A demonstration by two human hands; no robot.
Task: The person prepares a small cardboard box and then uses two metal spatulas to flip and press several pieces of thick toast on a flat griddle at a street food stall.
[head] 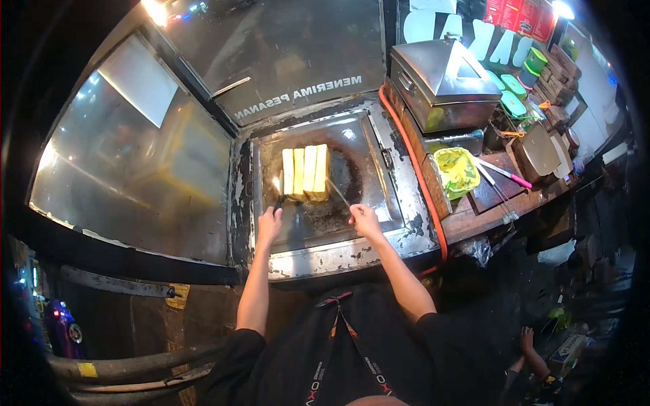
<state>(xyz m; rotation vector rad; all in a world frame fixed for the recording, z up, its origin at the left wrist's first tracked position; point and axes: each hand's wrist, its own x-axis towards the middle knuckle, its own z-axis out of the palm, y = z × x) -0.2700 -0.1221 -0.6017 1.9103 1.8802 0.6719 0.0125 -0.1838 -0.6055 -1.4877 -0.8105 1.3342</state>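
Observation:
Several thick slabs of pale yellow bread [306,170], browned along their lower ends, stand side by side on a flat metal griddle [325,231]. At their left side, my left hand [270,224] grips the black handle of a flat-bladed tool [281,189], perhaps a knife or spatula. My right hand [363,219] is closed around a thin metal utensil [339,193], whose far end reaches the right side of the bread. Glare and the bread obscure both tool tips, so I cannot tell their exact shape. Dark scorched residue rings the bread.
An orange hose [414,162] runs along the griddle's right edge. Beyond it are a lidded steel box [442,91], a green tub lined with yellow plastic [456,175] and pink-handled tongs [502,172]. Glass panels [284,61] enclose the back and left. Another person's hand [527,337] shows lower right.

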